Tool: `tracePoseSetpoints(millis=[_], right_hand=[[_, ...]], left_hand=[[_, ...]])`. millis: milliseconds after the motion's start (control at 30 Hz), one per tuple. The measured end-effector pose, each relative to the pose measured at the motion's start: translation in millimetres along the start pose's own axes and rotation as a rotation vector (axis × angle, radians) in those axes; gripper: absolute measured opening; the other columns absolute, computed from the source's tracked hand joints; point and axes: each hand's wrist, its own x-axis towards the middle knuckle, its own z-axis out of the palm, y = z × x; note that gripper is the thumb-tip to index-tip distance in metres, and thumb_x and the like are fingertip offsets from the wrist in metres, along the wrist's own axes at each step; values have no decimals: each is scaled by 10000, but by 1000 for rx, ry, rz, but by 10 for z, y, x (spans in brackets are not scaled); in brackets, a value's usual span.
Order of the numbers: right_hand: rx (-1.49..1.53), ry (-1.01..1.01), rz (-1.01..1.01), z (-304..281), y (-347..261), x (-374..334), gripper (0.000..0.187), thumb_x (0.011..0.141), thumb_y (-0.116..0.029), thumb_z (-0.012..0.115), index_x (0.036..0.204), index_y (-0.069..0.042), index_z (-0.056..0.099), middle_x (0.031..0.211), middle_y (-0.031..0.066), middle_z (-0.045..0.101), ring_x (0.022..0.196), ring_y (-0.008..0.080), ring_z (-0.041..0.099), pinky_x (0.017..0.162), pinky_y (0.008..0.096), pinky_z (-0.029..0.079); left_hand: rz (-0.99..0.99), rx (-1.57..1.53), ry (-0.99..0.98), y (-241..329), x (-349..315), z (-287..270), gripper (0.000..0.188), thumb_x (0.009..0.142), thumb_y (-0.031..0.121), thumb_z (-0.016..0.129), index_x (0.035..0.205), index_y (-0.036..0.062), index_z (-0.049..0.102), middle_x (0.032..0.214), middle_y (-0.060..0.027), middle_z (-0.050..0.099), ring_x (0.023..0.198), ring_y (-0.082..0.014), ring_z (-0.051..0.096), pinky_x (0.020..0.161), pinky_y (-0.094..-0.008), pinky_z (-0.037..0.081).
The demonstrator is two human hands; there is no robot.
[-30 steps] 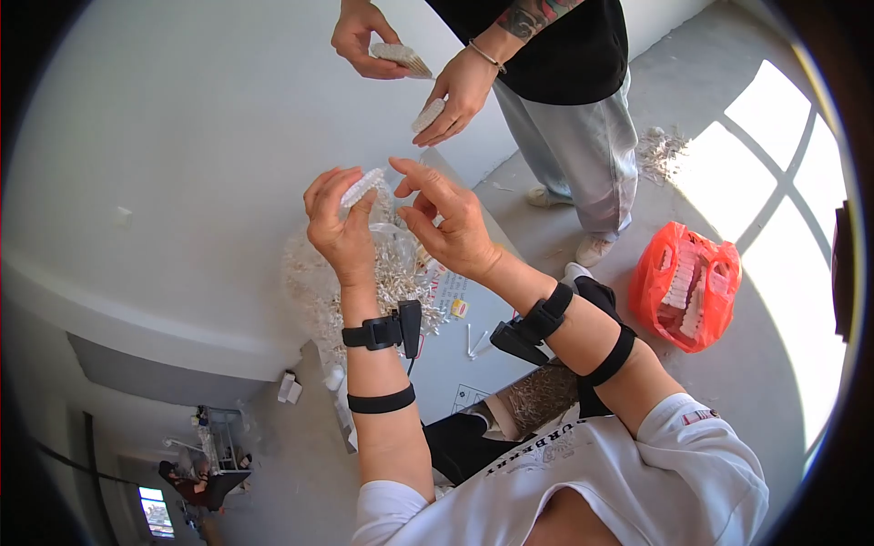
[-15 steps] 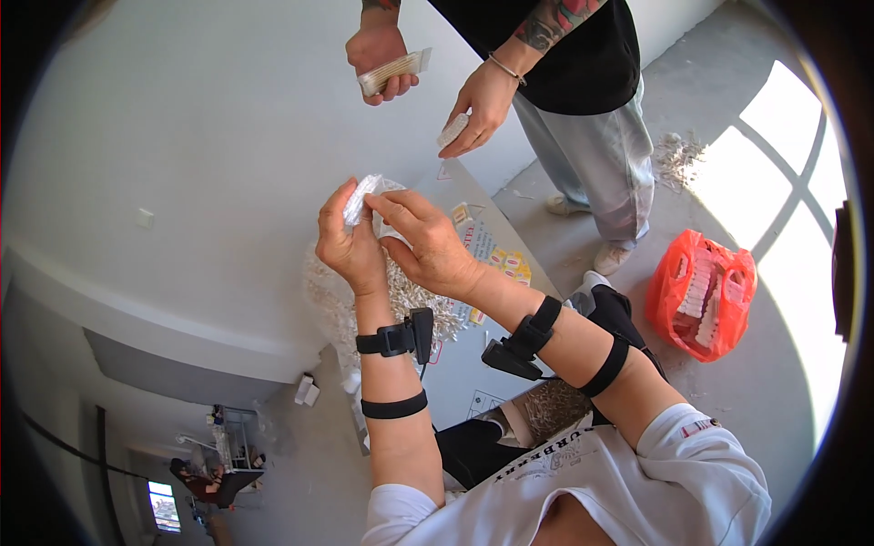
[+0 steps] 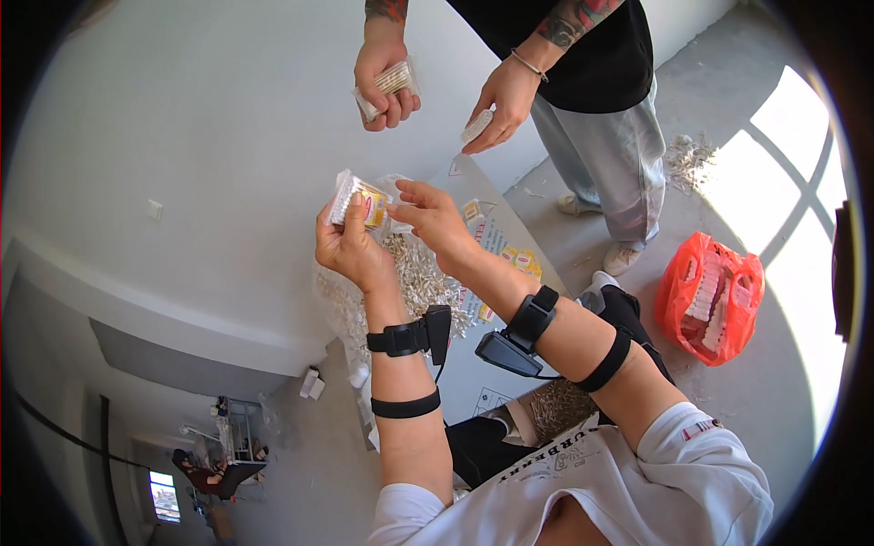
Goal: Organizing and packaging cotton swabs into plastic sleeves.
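My left hand (image 3: 360, 257) grips a clear pack of cotton swabs (image 3: 342, 197), raised above the table, its thumb across the front. A yellow label card (image 3: 374, 208) shows on the pack's right part. Beside that edge is my right hand (image 3: 441, 224), fingers stretched out and apart, one fingertip at the pack's loose plastic end. Whether it pinches the plastic is hard to see. Below both hands lies a large heap of loose cotton swabs (image 3: 421, 280) on plastic sheeting.
Across the table (image 3: 443, 364) a person holds a swab pack (image 3: 393, 80) and a white swab bundle (image 3: 476, 126). Yellow cards (image 3: 521, 259) lie on the table. A red bag (image 3: 675, 289) of white packs and scattered swabs (image 3: 689, 162) are on the floor at right.
My left hand has turned the pack, so its yellow label now shows. My right fingers have moved from the pack's top to its right edge. The other person's hands have shifted slightly.
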Motion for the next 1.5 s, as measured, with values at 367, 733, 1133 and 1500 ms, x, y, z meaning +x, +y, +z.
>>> tracePoseSetpoints(millis=[367, 733, 1133, 1500], right_hand=[[600, -45, 98, 8, 152, 70, 298, 831, 10, 662, 1128, 3, 641, 932, 59, 669, 718, 97, 551, 612, 221, 417], [559, -233, -56, 50, 44, -45, 317, 836, 39, 648, 1152, 34, 638, 1078, 126, 671, 978, 181, 624, 907, 314, 495], [487, -62, -164, 200, 1, -23, 70, 817, -31, 686, 848, 23, 716, 708, 55, 643, 645, 96, 568, 593, 237, 476], [411, 43, -197, 316, -235, 130, 69, 763, 5, 690, 722, 57, 672, 662, 76, 623, 556, 107, 553, 497, 251, 458]], left_hand=[[-203, -155, 62, -10, 10, 28, 196, 850, 61, 659, 992, -60, 597, 936, -120, 647, 795, -216, 655, 705, -357, 567], [-704, -529, -22, -105, 53, -133, 329, 973, 290, 514, 1116, 0, 577, 1063, -121, 624, 1029, -241, 599, 866, -390, 516], [-841, -973, -243, -179, 147, -190, 267, 982, 164, 482, 1115, -43, 585, 1052, -125, 639, 962, -206, 641, 812, -339, 576], [-901, -1106, -113, -208, 262, -19, 336, 992, 181, 467, 1220, -61, 515, 1102, -137, 628, 993, -215, 642, 877, -335, 560]])
